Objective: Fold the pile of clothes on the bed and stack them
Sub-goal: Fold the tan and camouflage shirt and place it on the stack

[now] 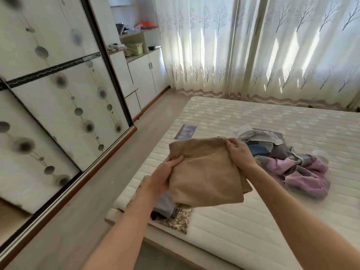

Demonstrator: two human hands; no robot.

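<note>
Right now both hands hold a folded tan garment (204, 172) up over the bed (253, 227): left hand (165, 176) grips its near-left edge w/ fingers curled round it, right hand (238, 151) pinches the far-right corner. Unfolded pile of clothes (288, 158) lies on the mattress to the right; a few folded pieces (173, 215) sit at the bed's near-left edge, below the garment.

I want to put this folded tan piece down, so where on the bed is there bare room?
Bare mattress lies near you, between the stack at the bed's edge and the unfolded pile. The far stretch toward the curtain is bare too. It is crowded around the pile on the right and at the stack below the tan garment.
</note>
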